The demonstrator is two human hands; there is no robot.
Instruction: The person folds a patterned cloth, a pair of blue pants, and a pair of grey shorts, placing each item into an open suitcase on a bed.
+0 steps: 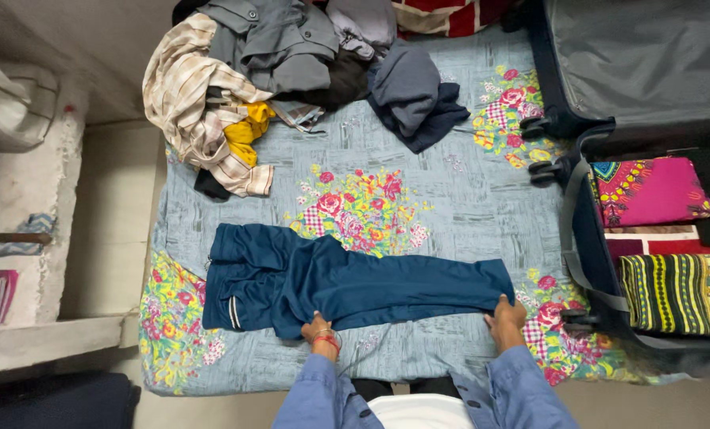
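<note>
A pair of dark blue trousers (347, 286) lies flat across the bed (466, 206), on a grey-blue sheet printed with flowers, the waistband toward the left and the legs laid one over the other, running out to the right. The person stands at the near edge, both sleeves in light blue. The left hand (320, 327) pinches the lower edge of the cloth near the seat, fingers closed on the fabric, a red band at the wrist. The right hand (506, 311) grips the hem at the leg ends, fingers curled shut over it. It looks to me like the smoothing stage of a fold: the legs are stacked and being pulled straight. A next fold would want both edges lifted evenly so the layers stay aligned. Behind lies a heap of unfolded clothes (244, 87); to the right an open suitcase (593, 262) holds bright folded fabrics (649, 191).
</note>
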